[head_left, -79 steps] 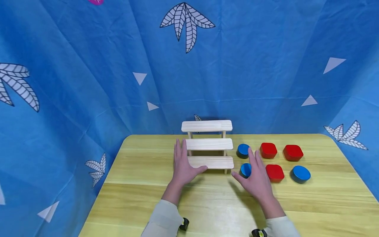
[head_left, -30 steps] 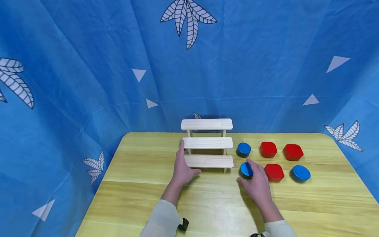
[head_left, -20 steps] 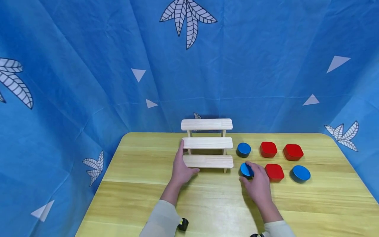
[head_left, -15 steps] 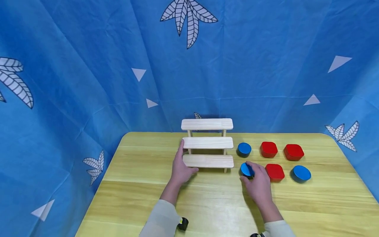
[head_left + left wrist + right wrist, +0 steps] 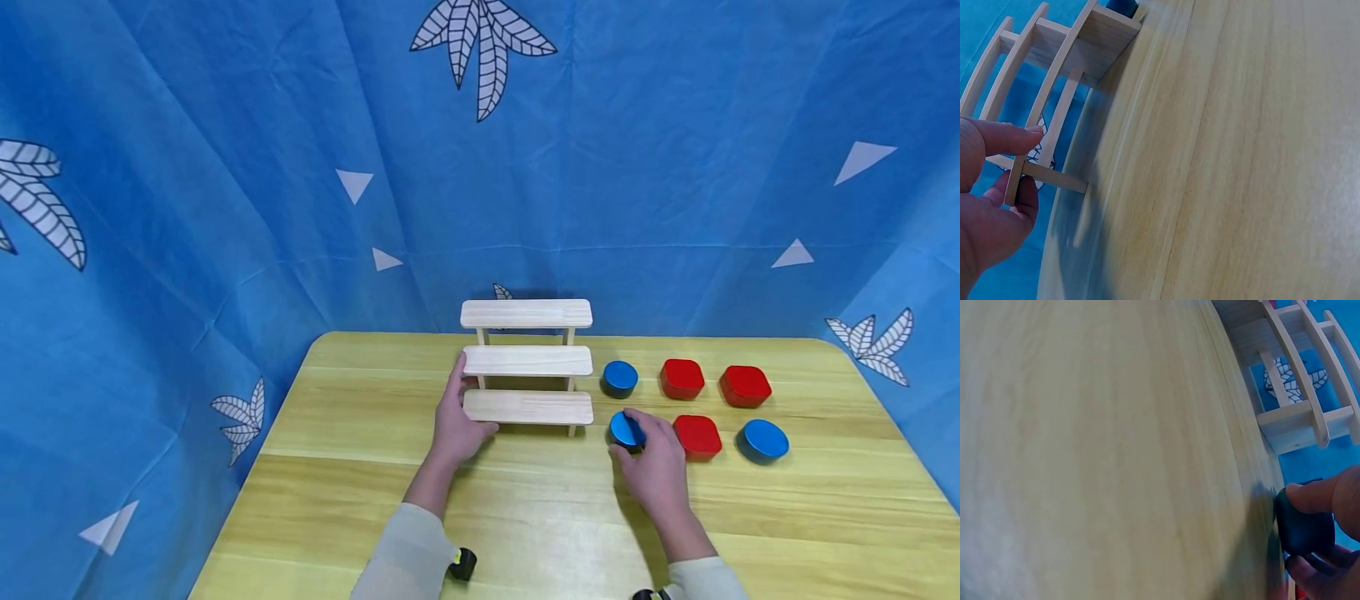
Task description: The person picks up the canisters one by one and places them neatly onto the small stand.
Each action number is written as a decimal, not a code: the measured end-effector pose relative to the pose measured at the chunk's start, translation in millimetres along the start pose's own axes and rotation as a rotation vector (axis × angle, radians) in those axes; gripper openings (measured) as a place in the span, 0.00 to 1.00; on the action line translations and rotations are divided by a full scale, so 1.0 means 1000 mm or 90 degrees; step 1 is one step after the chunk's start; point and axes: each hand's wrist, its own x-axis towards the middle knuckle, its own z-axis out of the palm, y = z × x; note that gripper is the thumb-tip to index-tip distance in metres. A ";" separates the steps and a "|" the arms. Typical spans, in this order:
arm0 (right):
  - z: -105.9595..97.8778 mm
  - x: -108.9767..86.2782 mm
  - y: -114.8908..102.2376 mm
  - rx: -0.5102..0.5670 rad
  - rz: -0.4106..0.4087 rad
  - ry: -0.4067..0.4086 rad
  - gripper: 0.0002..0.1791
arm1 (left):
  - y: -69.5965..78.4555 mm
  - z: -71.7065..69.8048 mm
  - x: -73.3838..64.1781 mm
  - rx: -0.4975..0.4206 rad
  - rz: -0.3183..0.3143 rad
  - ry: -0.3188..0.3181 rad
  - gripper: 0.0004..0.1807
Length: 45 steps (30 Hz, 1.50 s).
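A three-step wooden display stand [image 5: 527, 361] stands at the back of the table. My left hand [image 5: 456, 429] grips the left end of its lowest board; in the left wrist view the thumb lies on one face of the board [image 5: 1015, 181] and fingers curl behind it. To the stand's right, my right hand [image 5: 657, 467] pinches a round blue tin [image 5: 624, 429] between thumb and fingers. The right wrist view shows that tin [image 5: 1302, 525] low, at the table surface, its far side partly covered by the fingers.
Another blue tin [image 5: 619, 379] sits behind the held one, and a third [image 5: 762, 441] lies further right. Red rounded-square tins stand among them: one [image 5: 697, 437] beside my right hand, two [image 5: 682, 378] behind. A blue patterned cloth [image 5: 645, 167] hangs behind the table [image 5: 352, 492].
My right hand has come down from above the tins and closed around the front blue tin. My left hand has shifted slightly left and taken hold of the stand's lowest board.
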 end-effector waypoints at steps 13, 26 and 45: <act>0.000 0.000 -0.001 0.010 0.012 0.003 0.33 | 0.002 -0.006 -0.001 -0.056 -0.015 -0.007 0.71; -0.004 0.002 -0.003 0.020 0.026 0.004 0.33 | -0.001 -0.005 0.000 -0.071 -0.015 0.003 0.69; -0.008 0.007 -0.017 0.043 0.021 0.031 0.34 | -0.002 -0.006 -0.001 -0.069 -0.016 0.000 0.70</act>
